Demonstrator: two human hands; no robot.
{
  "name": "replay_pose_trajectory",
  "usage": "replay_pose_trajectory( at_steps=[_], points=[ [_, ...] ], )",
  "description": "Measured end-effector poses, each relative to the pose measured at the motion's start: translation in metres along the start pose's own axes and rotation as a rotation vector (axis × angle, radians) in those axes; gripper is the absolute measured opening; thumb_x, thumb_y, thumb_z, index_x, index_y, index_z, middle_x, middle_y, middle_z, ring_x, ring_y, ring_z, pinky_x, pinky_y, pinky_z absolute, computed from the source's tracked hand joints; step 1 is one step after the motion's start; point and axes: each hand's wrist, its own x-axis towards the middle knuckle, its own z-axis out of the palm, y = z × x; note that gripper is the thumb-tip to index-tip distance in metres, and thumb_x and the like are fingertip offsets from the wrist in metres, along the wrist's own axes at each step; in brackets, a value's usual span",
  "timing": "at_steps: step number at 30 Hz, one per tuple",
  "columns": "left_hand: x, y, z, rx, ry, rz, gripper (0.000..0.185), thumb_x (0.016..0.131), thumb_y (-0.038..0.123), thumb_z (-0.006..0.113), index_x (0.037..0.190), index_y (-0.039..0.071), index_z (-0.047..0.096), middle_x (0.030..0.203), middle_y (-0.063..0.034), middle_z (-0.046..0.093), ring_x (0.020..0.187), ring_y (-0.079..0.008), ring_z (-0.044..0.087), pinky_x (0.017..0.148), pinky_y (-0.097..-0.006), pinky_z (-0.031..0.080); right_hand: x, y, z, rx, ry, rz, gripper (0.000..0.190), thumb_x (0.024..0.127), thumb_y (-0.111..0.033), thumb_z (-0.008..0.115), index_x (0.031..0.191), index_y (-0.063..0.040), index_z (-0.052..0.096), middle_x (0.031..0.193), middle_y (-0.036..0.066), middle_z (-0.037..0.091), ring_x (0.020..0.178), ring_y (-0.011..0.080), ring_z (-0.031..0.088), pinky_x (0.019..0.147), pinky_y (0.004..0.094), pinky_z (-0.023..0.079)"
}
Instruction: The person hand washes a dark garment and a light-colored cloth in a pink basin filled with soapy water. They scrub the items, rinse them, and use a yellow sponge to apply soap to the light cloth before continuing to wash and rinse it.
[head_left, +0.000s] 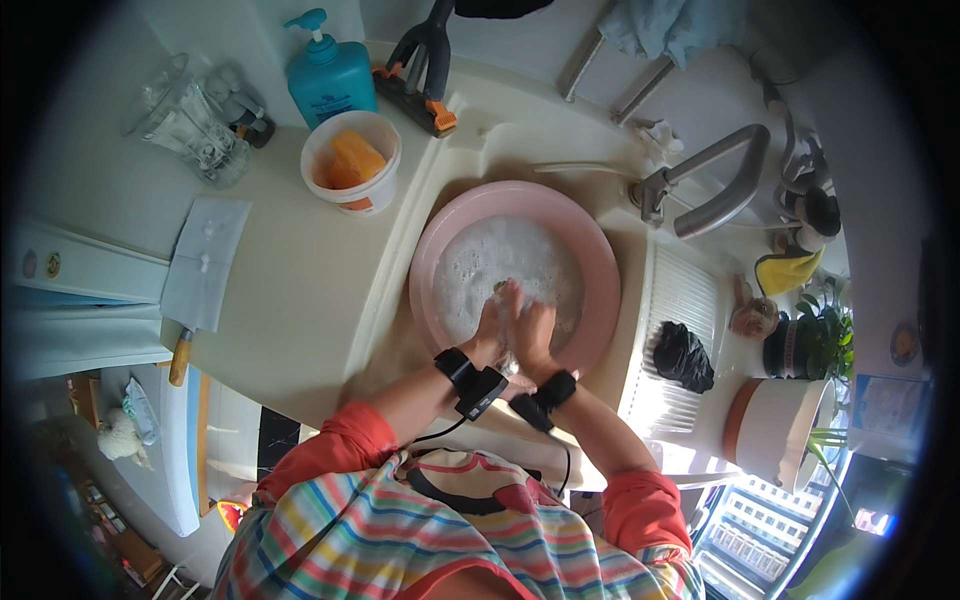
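A pink plastic basin (595, 262) stands in the sink, holding cloudy, sudsy water (480, 255). Both hands are over its near part, close together. My left hand (491, 322) and my right hand (534, 330) press toward each other with whitish, wet material between them; what it is cannot be made out. Suds and water hide part of the fingers. Each wrist wears a black strap with a small device. A metal faucet (720, 176) stands to the right of the basin, its spout turned away from the water.
On the left counter are a teal pump bottle (330, 82), a white tub (352, 199) with orange pieces, a glass vase (199, 142) and a cleaver (206, 262). A black crumpled cloth (682, 356) lies on the ribbed drainboard (679, 292) at right, near a potted plant (780, 431).
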Motion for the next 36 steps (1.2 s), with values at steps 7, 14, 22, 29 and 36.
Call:
replay_pose_trajectory(
  at_steps=[7,14,22,29,36],
  points=[
    [0.008,-0.005,0.004,0.010,-0.163,-0.107,0.036,0.097,0.048,0.041,0.101,0.014,0.053,0.084,0.0014,0.056,0.073,-0.0109,0.056,0.064,-0.0282,0.049,0.024,0.006,-0.018,-0.089,0.154,0.082,0.052,0.090,-0.046,0.050,0.072,0.001,0.065,0.067,0.026,0.061,0.066,0.0444,0.061,0.065,0.0489,0.049],
    [0.000,0.040,0.008,-0.156,-0.228,-0.108,0.025,0.093,0.036,0.053,0.100,0.013,0.052,0.089,0.0002,0.054,0.085,-0.0133,0.054,0.073,-0.0305,0.047,0.007,0.025,-0.054,0.120,-0.243,0.008,0.046,0.077,-0.043,0.073,0.087,0.000,0.061,0.066,0.016,0.061,0.060,0.0266,0.061,0.059,0.0362,0.048],
    [-0.012,0.043,0.024,-0.008,-0.372,-0.003,0.022,0.089,0.010,0.058,0.107,0.011,0.046,0.094,-0.0038,0.057,0.091,-0.0182,0.057,0.083,-0.0344,0.048,0.008,0.046,-0.093,1.204,-0.197,0.396,0.011,0.090,-0.009,0.059,0.093,0.001,0.061,0.085,0.005,0.060,0.076,0.0114,0.055,0.067,0.0235,0.044],
    [-0.010,0.041,0.028,0.158,-0.404,-0.100,0.029,0.096,0.021,0.054,0.120,0.007,0.048,0.097,-0.0026,0.058,0.083,-0.0092,0.056,0.069,-0.0252,0.050,0.008,0.032,-0.083,0.963,-0.201,0.188,0.020,0.089,-0.016,0.065,0.098,0.001,0.062,0.088,0.006,0.061,0.082,0.0117,0.056,0.072,0.0248,0.046],
    [-0.010,0.042,0.023,0.563,-0.377,0.070,0.029,0.090,0.018,0.062,0.114,0.003,0.054,0.089,-0.0020,0.061,0.080,-0.0084,0.057,0.070,-0.0220,0.047,0.018,0.034,-0.074,0.733,-0.091,0.102,0.020,0.090,-0.017,0.063,0.095,0.001,0.058,0.082,0.003,0.057,0.068,0.0076,0.049,0.054,0.0236,0.042]
  ],
)
